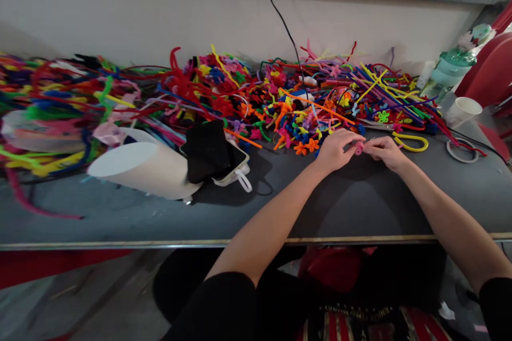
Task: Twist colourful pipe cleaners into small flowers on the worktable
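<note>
My left hand (336,149) and my right hand (384,150) meet over the dark table (240,213), just in front of the heap of coloured pipe cleaners (248,93). Both pinch a small pink pipe-cleaner piece (359,147) between their fingertips. My fingers are curled and closed on it. Small finished pipe-cleaner flowers (306,145) lie just left of my left hand.
Yellow-handled scissors (408,141) lie right of my hands. A white roll (144,168) and a black pouch on a white phone-like case (218,157) sit at left. A paper cup (462,111), a tape ring (462,150), a green bottle (450,69) stand at right. A black cable (286,26) hangs down.
</note>
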Action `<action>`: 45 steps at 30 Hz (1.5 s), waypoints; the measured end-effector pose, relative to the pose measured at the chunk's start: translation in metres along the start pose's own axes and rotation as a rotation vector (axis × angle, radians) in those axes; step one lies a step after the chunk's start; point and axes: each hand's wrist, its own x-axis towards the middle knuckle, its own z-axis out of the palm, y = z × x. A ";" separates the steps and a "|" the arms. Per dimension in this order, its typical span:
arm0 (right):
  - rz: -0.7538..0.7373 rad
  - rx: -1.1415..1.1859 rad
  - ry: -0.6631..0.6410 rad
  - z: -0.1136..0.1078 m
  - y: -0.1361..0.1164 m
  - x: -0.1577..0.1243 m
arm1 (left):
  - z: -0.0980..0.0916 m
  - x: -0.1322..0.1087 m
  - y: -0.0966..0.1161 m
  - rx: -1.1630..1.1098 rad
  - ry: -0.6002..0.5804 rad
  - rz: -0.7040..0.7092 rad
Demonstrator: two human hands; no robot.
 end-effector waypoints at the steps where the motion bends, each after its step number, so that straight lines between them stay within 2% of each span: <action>1: 0.010 0.050 -0.005 -0.001 0.000 0.000 | -0.002 0.000 0.000 0.038 0.005 0.032; 6: 0.062 0.122 -0.018 -0.002 0.000 0.002 | -0.008 -0.001 -0.004 0.139 0.058 0.160; 13: 0.072 0.071 0.045 0.001 0.000 0.000 | -0.010 -0.002 -0.011 0.179 0.051 0.158; 16: 0.085 0.064 0.015 -0.001 -0.001 -0.001 | -0.013 -0.002 -0.006 0.233 -0.010 0.192; 22: 0.125 -0.033 -0.010 -0.009 -0.006 -0.001 | -0.018 -0.004 0.002 0.296 -0.207 0.225; 29: 0.209 -0.103 -0.077 -0.013 -0.009 0.001 | -0.015 -0.003 -0.007 0.343 -0.256 0.343; 35: 0.048 -0.201 0.005 -0.009 -0.008 -0.001 | -0.016 0.003 0.000 0.503 -0.327 0.454; 40: 0.077 -0.193 -0.063 -0.010 -0.008 -0.001 | -0.015 0.001 -0.001 0.497 -0.277 0.450; 45: 0.085 -0.121 0.004 -0.006 0.000 0.004 | -0.014 0.001 -0.008 0.546 -0.198 0.550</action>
